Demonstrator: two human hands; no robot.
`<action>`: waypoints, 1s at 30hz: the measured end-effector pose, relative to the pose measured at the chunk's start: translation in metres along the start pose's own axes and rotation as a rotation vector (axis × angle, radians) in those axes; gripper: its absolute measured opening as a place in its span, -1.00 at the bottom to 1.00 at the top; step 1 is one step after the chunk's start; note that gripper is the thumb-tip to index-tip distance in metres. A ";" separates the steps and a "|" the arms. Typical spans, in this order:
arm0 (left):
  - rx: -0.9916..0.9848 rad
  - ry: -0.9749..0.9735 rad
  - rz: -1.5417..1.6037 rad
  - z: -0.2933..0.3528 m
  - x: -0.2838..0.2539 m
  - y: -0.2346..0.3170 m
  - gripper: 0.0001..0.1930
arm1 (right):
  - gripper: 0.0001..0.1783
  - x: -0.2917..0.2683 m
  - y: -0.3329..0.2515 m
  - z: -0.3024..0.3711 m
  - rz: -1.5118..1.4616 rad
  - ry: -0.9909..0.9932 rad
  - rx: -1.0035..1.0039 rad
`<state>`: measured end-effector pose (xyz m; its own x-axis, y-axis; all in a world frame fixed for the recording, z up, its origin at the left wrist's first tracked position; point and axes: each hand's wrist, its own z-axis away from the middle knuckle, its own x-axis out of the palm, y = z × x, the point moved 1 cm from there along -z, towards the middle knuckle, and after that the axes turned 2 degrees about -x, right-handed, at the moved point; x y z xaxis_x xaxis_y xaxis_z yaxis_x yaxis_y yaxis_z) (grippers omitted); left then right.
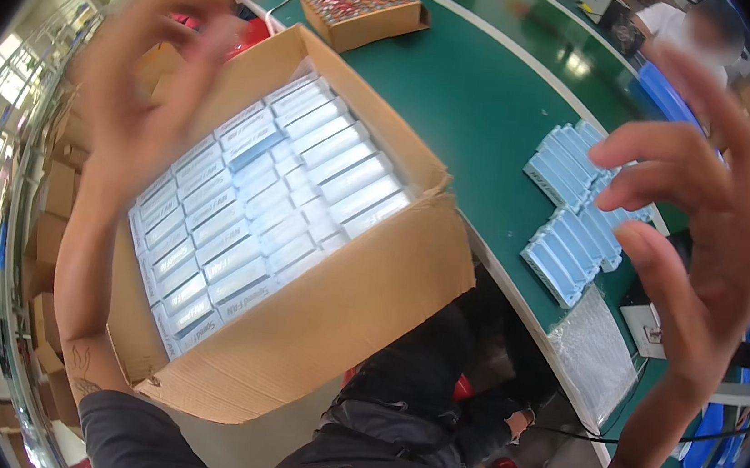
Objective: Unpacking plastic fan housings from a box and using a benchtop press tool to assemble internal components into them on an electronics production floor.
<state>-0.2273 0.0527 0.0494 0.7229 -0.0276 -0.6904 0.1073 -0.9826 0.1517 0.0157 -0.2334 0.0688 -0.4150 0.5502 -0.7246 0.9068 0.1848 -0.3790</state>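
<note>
Both my hands are raised and hold nothing. My left hand (151, 64), blurred by motion, hovers over the far left side of an open cardboard box (338, 322), its thumb and fingers apart. Packed in rows inside the box are several small white-and-pale-blue cartons (211, 226); one bluer carton (256, 147) lies on top of the others. My right hand (695, 185) is up at the right with its fingers curved and spread from the thumb. Beyond its fingertips, several light blue ribbed pieces (566, 245) lie in a group on the green table; the hand partly covers them.
The green table (463, 88) runs from the back to the right. A smaller cardboard box (362, 13) of little red and silver parts stands at the back. Clear plastic wrap (596, 349) lies at the table's near edge. Another person (688, 34) sits across at the far right.
</note>
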 end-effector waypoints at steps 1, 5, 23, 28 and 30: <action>-0.161 -0.242 -0.056 0.004 0.015 -0.022 -0.63 | -0.31 0.012 0.008 -0.003 -0.001 -0.086 0.066; -0.233 -0.567 -0.269 0.089 0.064 -0.126 -0.55 | -0.69 0.071 0.019 -0.029 -0.158 -0.212 -0.072; -0.426 -0.540 -0.245 0.142 0.084 -0.172 -0.65 | -0.65 0.314 0.068 -0.196 0.321 -0.847 0.002; -0.367 -0.495 -0.340 0.147 0.084 -0.166 -0.69 | -0.56 0.351 0.086 -0.200 0.359 -0.833 -0.164; -0.334 -0.480 -0.365 0.152 0.086 -0.169 -0.69 | -0.55 0.354 0.086 -0.203 0.376 -0.850 -0.179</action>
<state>-0.2871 0.1880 -0.1434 0.2262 0.1407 -0.9639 0.5467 -0.8373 0.0061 -0.0379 0.1424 -0.1039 0.0552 -0.1659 -0.9846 0.9607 0.2774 0.0071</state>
